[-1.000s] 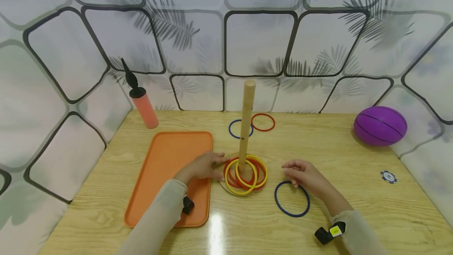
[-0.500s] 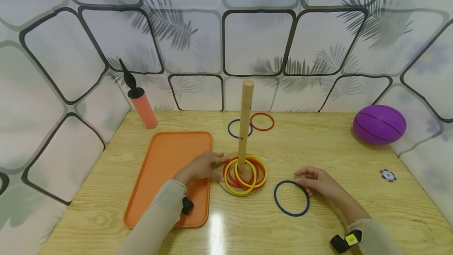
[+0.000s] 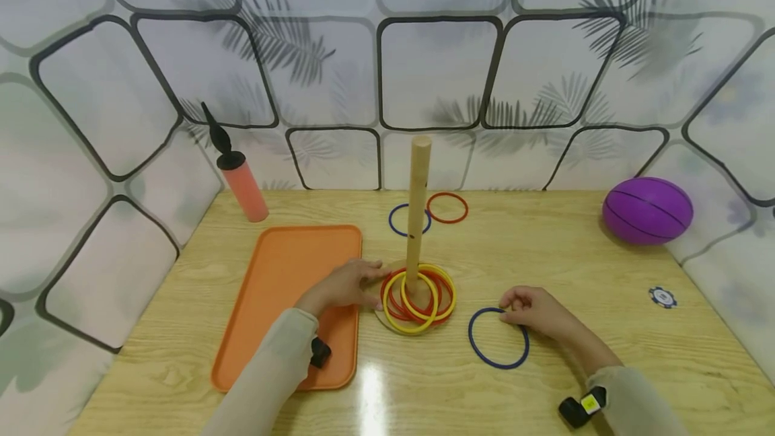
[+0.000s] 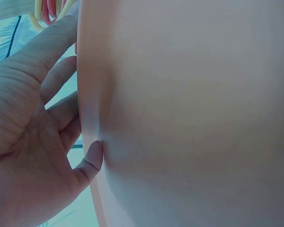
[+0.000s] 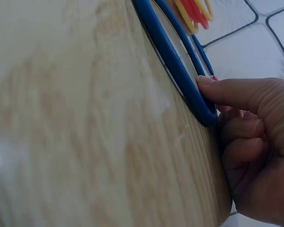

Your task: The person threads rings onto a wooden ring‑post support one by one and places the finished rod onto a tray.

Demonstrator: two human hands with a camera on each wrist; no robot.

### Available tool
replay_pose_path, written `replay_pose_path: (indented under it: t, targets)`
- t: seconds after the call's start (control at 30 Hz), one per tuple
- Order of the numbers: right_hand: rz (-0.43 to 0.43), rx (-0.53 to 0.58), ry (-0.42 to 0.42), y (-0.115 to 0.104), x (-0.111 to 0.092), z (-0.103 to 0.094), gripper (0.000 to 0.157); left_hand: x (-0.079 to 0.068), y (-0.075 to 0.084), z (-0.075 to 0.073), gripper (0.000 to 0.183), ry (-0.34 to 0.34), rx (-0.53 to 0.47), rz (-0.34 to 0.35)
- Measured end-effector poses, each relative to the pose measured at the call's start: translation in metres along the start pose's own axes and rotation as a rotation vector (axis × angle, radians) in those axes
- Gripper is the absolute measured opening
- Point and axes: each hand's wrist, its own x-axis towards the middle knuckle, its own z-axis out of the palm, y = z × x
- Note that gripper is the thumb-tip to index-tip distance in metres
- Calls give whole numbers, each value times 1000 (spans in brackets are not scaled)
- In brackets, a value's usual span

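An upright wooden peg [image 3: 416, 214] rises from a round wooden base [image 3: 396, 265]. Several yellow rings [image 3: 410, 332] and red rings [image 3: 445, 319] lie looped around its foot. My left hand [image 3: 342, 286] reaches over the tray's right edge, and its loosely spread fingers rest at the left side of the base. My right hand [image 3: 535, 311] pinches the far right part of a dark blue ring [image 3: 471, 336] that lies flat on the table. In the right wrist view the thumb lies over the blue ring [image 5: 170, 56] while the other fingers curl outside it.
An orange tray [image 3: 297, 261] lies left of the peg. Behind the peg are another blue ring [image 3: 390, 221] and a red ring [image 3: 447, 222]. A pink pump [image 3: 245, 190] stands back left. A purple ball [image 3: 648, 210] and a chip [image 3: 662, 297] are at the right.
My right hand drew back to the right from beside the peg, then came in to the dark blue ring and took hold of its edge. The left hand stays put.
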Motion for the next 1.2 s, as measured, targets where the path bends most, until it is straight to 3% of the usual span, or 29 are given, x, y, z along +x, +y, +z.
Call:
replay_pose_path:
  t: [0.37,0.7,0.93,1.2]
  targets:
    - [44,-72,70,-6,-2,5,19,-1,0,2,71,-3,-17,-5]
    - [92,122,11,-7,-10,-5,28,-4,1,-2,72,8,-19,12]
    - [110,279,-41,-2,-12,-11,21,0,0,0,71,-11,-33,-18]
    - [13,435,-69,-17,-13,-32,12,-1,-1,0,71,-12,-48,-26]
